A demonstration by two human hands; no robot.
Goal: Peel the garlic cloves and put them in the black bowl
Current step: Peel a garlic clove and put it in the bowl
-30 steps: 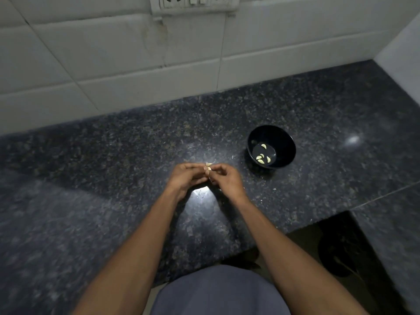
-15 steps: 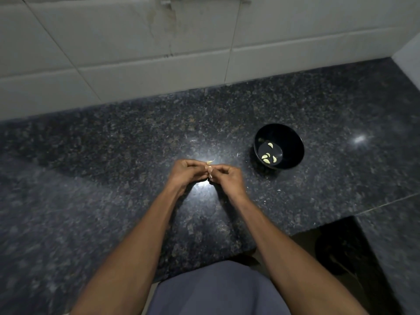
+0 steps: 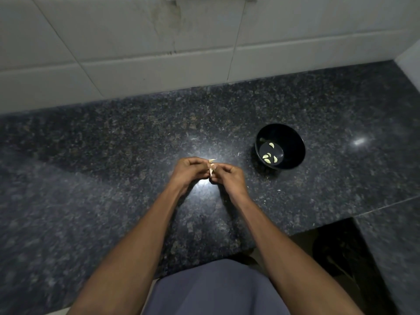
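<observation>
left hand (image 3: 189, 170): curled, pinches clove (image 3: 211, 170) | right hand (image 3: 229, 178): curled, pinches same clove | hands touching, above counter (image 3: 113, 155) middle, left of bowl (image 3: 293, 142)

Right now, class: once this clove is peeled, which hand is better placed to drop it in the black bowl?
Probably the right hand: the black bowl sits on its side, nearer than the left hand. Both pinch the garlic clove.

Speckled granite counter (image 3: 113, 178), white-tiled wall (image 3: 113, 53)

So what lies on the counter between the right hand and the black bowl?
Only bare granite countertop between right hand and black bowl, in the head view.
</observation>
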